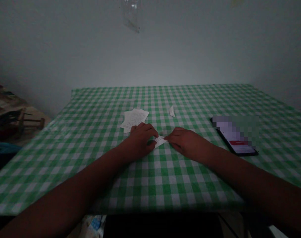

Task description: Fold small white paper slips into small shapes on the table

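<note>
A small folded piece of printed paper (160,141) lies on the checked tablecloth between my two hands. My left hand (142,140) has its thumb and fingers closed on the paper's left side. From the right, the fingertips of my right hand (186,142) pinch the paper's right corner. Just beyond my left hand is a stack of loose printed sheets (135,118), fanned unevenly. Another small folded paper piece (171,111) sits farther back, right of the stack.
A phone (236,138) with its screen lit lies to the right of my right hand. The green and white tablecloth (190,185) covers the table up to the grey wall (190,49). A clear plastic item (132,15) hangs on the wall. Furniture (29,122) stands off to the left.
</note>
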{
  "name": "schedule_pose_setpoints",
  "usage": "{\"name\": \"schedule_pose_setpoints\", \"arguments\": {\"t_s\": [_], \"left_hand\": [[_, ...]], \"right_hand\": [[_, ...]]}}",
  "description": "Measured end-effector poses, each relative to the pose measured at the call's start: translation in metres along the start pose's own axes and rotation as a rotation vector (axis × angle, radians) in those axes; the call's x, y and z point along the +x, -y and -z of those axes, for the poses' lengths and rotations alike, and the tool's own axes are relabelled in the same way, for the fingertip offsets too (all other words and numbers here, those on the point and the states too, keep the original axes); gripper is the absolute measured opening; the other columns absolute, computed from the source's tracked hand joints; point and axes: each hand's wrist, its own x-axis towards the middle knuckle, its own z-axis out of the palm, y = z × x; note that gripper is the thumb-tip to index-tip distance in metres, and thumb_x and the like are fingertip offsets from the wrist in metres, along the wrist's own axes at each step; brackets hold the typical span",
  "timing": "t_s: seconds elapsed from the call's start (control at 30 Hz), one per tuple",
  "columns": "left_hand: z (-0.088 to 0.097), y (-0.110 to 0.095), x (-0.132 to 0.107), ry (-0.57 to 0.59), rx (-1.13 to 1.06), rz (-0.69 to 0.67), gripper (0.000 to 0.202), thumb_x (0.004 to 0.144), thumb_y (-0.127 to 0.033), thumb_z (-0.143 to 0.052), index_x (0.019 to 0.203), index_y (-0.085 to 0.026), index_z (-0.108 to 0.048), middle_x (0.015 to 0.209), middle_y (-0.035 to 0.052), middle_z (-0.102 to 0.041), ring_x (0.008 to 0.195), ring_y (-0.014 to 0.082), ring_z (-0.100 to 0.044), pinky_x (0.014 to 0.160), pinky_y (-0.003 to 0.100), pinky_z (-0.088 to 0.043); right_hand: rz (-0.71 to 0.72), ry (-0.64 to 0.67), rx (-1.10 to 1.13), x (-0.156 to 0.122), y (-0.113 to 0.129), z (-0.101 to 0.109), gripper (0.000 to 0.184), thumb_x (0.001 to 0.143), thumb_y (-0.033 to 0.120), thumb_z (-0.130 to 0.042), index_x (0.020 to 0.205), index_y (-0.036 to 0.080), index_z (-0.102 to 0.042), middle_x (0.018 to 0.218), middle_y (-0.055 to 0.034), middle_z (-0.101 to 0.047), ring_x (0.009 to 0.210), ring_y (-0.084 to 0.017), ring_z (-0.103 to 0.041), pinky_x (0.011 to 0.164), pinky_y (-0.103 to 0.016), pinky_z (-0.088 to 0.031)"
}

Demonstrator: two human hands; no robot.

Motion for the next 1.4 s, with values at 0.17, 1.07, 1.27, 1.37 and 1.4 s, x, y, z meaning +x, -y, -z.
{"name": "schedule_pose_setpoints", "arguments": {"t_s": [0.17,1.07,1.27,1.37,1.4], "left_hand": [[0.009,-0.005,0.003,0.058,0.067,0.043,0.01,0.089,-0.023,-0.057,0.095,-0.022,-0.065,0.104,0.0033,-0.066,0.103,0.0244,-0.054,0.087,0.044,-0.033],[0.015,-0.004,-0.003,0.117,0.089,0.017,0.015,0.088,-0.022,-0.059,0.097,-0.025,-0.07,0.111,0.0032,-0.066,0.107,0.0258,-0.053,0.088,0.045,-0.032],[0.011,0.0,-0.004,0.123,-0.008,-0.086,0.026,0.086,-0.012,-0.054,0.107,-0.022,-0.066,0.127,0.0041,-0.063,0.121,0.0238,-0.052,0.1,0.045,-0.032],[0.005,0.004,-0.004,0.143,-0.031,-0.159,0.044,0.085,-0.008,-0.049,0.126,-0.024,-0.058,0.139,0.0049,-0.057,0.13,0.0227,-0.048,0.106,0.046,-0.031],[0.004,0.005,-0.004,0.146,-0.035,-0.18,0.049,0.085,-0.007,-0.047,0.131,-0.024,-0.055,0.142,0.0047,-0.055,0.132,0.022,-0.046,0.107,0.045,-0.031]], "right_hand": [[0.007,0.059,-0.116,0.0,0.01,0.002,0.021,0.093,0.01,-0.052,0.104,0.01,-0.07,0.091,-0.0107,-0.068,0.088,-0.024,-0.059,0.082,-0.038,-0.051],[-0.093,-0.157,0.168,0.002,-0.007,-0.006,0.012,0.087,0.012,-0.062,0.082,0.018,-0.072,0.086,-0.0056,-0.07,0.085,-0.02,-0.061,0.085,-0.037,-0.048],[-0.162,-0.178,0.201,0.002,-0.005,-0.007,0.013,0.087,0.011,-0.06,0.094,0.018,-0.067,0.091,-0.0051,-0.071,0.09,-0.02,-0.062,0.083,-0.034,-0.049],[-0.161,-0.198,0.175,0.003,-0.008,-0.01,0.011,0.089,0.013,-0.059,0.095,0.017,-0.067,0.088,-0.005,-0.07,0.086,-0.019,-0.061,0.08,-0.033,-0.048],[-0.147,-0.205,0.173,0.003,-0.009,-0.011,0.011,0.089,0.013,-0.058,0.095,0.017,-0.067,0.088,-0.005,-0.07,0.086,-0.019,-0.061,0.079,-0.032,-0.048]]}}
